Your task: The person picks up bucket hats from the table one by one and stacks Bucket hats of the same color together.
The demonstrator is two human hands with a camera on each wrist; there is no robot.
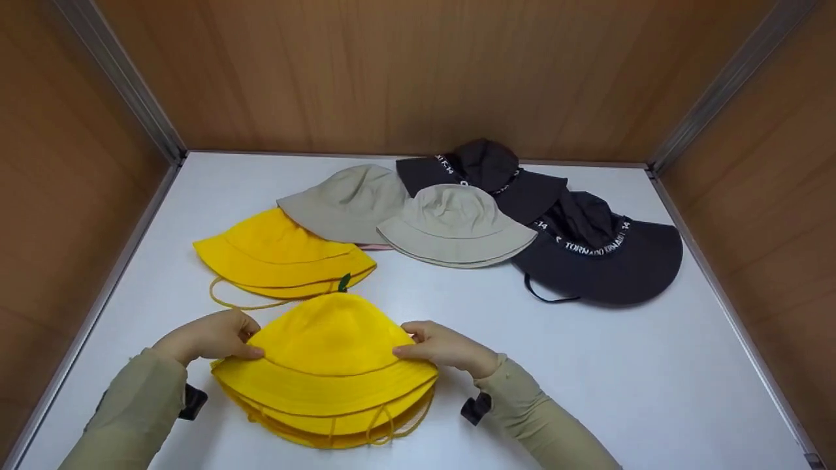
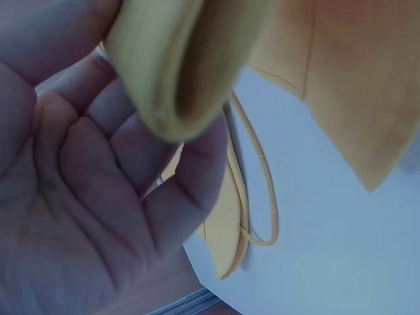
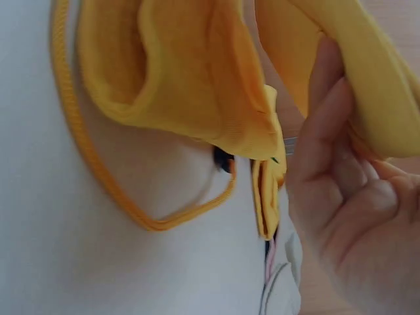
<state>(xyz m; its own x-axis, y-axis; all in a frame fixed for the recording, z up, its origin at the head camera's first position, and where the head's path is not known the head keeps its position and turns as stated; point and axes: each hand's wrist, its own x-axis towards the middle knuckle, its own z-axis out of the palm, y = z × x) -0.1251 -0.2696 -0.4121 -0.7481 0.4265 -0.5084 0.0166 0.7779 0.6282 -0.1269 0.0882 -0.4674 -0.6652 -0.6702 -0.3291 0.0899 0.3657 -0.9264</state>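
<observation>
the fingers of the left hand and right hand pinched opposite sides of the nearer yellow hat, at the white surface's near side, before another yellow one.

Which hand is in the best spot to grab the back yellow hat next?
Probably the left hand: it is nearer the back yellow hat. The right hand is farther off, across the front yellow hat. Both hands grip the front yellow hat, so the left would likely let go first.
</observation>
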